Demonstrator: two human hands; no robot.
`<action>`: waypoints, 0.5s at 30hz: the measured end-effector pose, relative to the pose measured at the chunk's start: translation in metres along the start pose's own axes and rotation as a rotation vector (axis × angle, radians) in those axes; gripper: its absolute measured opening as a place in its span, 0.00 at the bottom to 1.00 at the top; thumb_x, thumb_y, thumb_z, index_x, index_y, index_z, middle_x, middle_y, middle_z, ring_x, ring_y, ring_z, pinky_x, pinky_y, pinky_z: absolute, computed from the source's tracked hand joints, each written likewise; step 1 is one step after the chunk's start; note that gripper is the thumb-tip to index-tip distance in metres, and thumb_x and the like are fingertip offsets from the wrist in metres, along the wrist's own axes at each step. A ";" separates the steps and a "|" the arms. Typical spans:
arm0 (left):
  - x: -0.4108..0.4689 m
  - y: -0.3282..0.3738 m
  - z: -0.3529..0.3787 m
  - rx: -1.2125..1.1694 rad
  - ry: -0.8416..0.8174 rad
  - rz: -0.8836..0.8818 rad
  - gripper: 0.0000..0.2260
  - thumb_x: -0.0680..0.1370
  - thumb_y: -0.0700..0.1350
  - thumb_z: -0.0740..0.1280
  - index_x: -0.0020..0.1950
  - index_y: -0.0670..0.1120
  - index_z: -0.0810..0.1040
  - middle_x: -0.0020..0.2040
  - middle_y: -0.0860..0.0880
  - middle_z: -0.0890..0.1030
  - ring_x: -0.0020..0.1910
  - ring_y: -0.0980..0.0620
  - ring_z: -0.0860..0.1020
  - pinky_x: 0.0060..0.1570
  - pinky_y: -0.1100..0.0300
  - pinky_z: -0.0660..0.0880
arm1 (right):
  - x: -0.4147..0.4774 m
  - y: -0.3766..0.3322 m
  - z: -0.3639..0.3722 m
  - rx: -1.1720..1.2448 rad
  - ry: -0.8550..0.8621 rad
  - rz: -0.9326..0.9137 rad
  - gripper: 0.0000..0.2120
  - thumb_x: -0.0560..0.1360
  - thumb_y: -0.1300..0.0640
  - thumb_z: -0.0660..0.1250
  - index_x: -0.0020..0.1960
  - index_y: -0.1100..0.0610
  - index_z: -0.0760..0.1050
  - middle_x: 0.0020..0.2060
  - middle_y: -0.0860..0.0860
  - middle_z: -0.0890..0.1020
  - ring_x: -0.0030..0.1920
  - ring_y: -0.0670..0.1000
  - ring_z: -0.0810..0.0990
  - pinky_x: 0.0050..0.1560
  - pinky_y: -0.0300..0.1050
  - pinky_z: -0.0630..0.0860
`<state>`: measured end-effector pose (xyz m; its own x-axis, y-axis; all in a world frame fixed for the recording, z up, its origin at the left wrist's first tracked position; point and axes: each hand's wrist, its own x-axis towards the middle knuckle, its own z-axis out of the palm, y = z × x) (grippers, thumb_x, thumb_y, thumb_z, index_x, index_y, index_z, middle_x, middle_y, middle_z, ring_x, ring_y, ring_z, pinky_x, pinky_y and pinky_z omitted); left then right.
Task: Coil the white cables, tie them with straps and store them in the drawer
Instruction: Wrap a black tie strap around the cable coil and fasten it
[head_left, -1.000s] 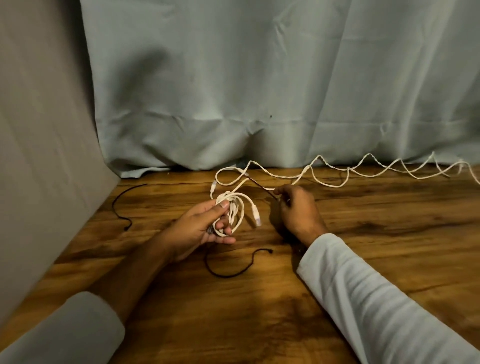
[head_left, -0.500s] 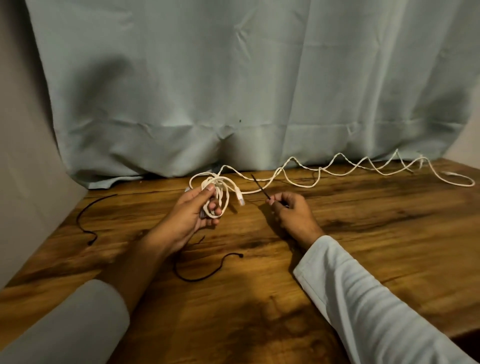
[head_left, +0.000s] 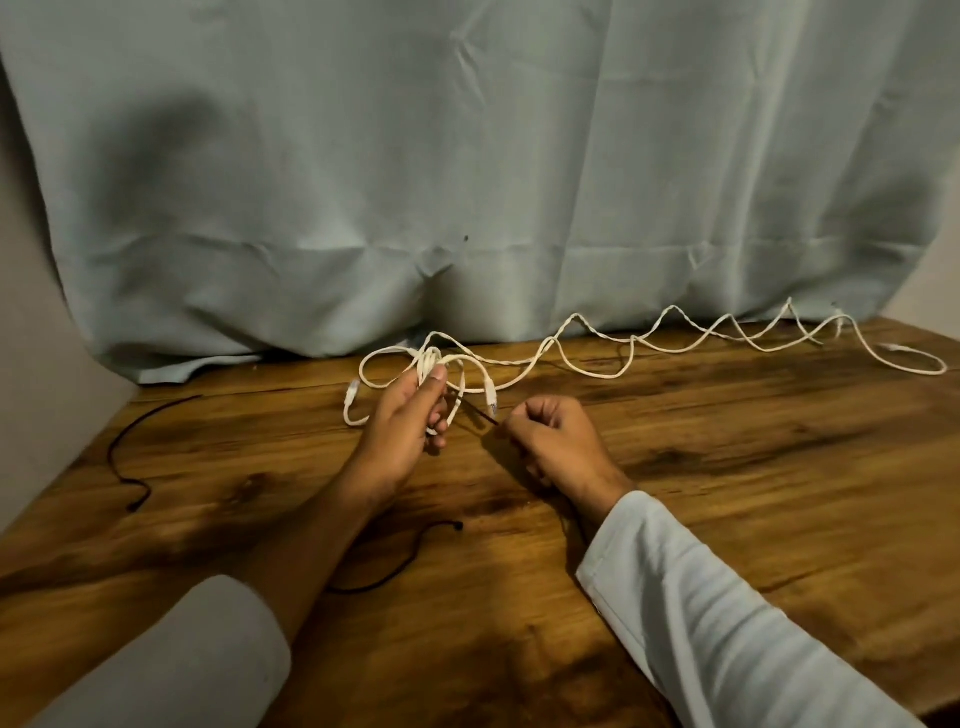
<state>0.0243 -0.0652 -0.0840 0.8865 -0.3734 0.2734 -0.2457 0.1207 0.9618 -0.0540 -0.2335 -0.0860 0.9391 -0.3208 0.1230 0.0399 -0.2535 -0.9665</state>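
Note:
My left hand (head_left: 410, 421) grips a loose coil of white cable (head_left: 457, 374) just above the wooden table (head_left: 753, 467), thumb pressed on top of the loops. Two white plug ends hang from it, one at the left (head_left: 352, 391) and one at the right (head_left: 491, 402). My right hand (head_left: 556, 441) pinches a thin black strap (head_left: 480, 415) that runs toward the coil. A second white cable (head_left: 675, 345) lies in wavy loops along the table's far edge to the right.
A black strap (head_left: 127, 457) lies at the table's left side. Another black strap (head_left: 405, 561) lies between my forearms. A pale blue curtain (head_left: 467, 182) hangs behind the table. The table's right corner (head_left: 935, 353) is in view.
The view has swung right and the hands sit lower in the frame. My left hand has lifted the coil. My right hand still holds the black strap, now closer to the coil.

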 end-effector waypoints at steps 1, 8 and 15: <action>-0.002 0.001 0.003 0.015 -0.007 0.016 0.12 0.84 0.55 0.60 0.48 0.49 0.75 0.32 0.55 0.70 0.34 0.55 0.71 0.33 0.61 0.70 | 0.000 0.000 0.001 0.008 -0.007 0.010 0.11 0.82 0.59 0.66 0.47 0.66 0.80 0.30 0.53 0.78 0.23 0.46 0.70 0.22 0.38 0.64; -0.012 0.001 0.018 0.211 -0.068 0.151 0.18 0.83 0.60 0.56 0.45 0.50 0.75 0.30 0.56 0.72 0.34 0.53 0.72 0.34 0.55 0.71 | 0.000 0.004 0.005 0.249 -0.090 -0.024 0.07 0.81 0.61 0.68 0.45 0.59 0.82 0.29 0.55 0.78 0.22 0.48 0.67 0.22 0.38 0.62; -0.020 0.002 0.021 0.372 -0.164 0.184 0.14 0.85 0.55 0.56 0.50 0.48 0.74 0.35 0.52 0.74 0.34 0.56 0.74 0.36 0.53 0.74 | -0.001 0.005 0.009 0.495 -0.105 -0.028 0.05 0.80 0.62 0.70 0.47 0.59 0.83 0.33 0.55 0.79 0.25 0.48 0.68 0.25 0.40 0.61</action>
<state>-0.0020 -0.0769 -0.0875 0.7480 -0.5216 0.4104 -0.5448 -0.1293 0.8285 -0.0512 -0.2259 -0.0929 0.9637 -0.2198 0.1516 0.1985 0.2102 -0.9573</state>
